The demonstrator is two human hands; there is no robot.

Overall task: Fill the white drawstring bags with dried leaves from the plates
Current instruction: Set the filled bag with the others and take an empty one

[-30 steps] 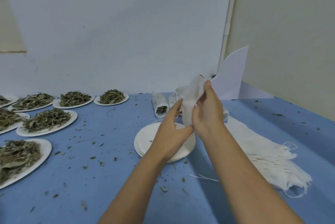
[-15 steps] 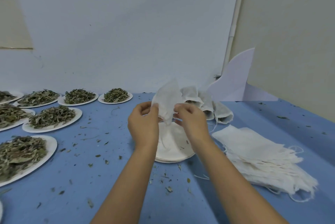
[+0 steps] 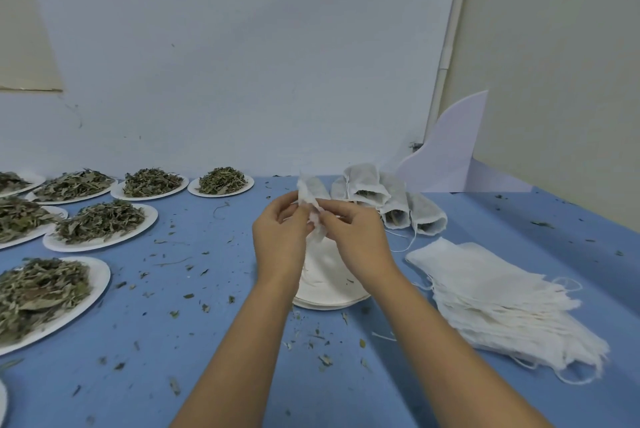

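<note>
Head view, nearest first: leaf scraps [image 3: 325, 359] litter the blue table [image 3: 214, 382] at 6 o'clock, likely spill from filling. Beyond them both hands meet over a stack of empty plates [image 3: 329, 301], probably so stray bits land there. The left hand [image 3: 280, 237] and right hand [image 3: 356, 240] each pinch the white drawstring bag [image 3: 309, 190] with curled fingertips, and its free end stands up limp between them. I judge they are working its mouth open; no leaves show inside. At 4 o'clock from the hands lies a flat pile of empty bags [image 3: 502, 296], handy to the right hand. At 9 to 10 o'clock sit plates [image 3: 119, 241] heaped with dried leaves [image 3: 100, 221]. Farthest, at 1 o'clock, filled bags [image 3: 391, 202] lean together, apparently set aside as done.
</note>
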